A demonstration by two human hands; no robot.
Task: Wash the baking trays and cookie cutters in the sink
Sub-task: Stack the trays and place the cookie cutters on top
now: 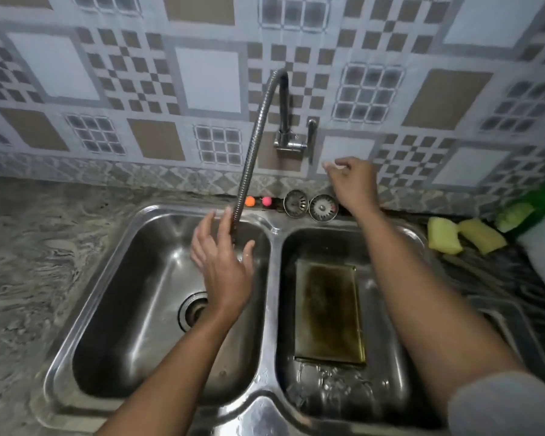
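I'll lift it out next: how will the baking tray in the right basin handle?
Probably stiff: the baking tray looks like flat rimmed metal. Likely slippery: it lies wet and stained in the sink. Its low rim may be awkward to grip.

The left bowl (pixel 132 309) of the sink has lots of room in the middle, but the bendy tap hose (pixel 249 158) hangs down into its back part, with the left hand (pixel 224 269) just beside it. A flat baking tray (pixel 328 313) covers much of the right bowl (pixel 390 309) — thin gaps at its sides, more room in front. Two sponges (pixel 444 236) and a green bottle (pixel 535 206) crowd the bench (pixel 417 215) on the right.
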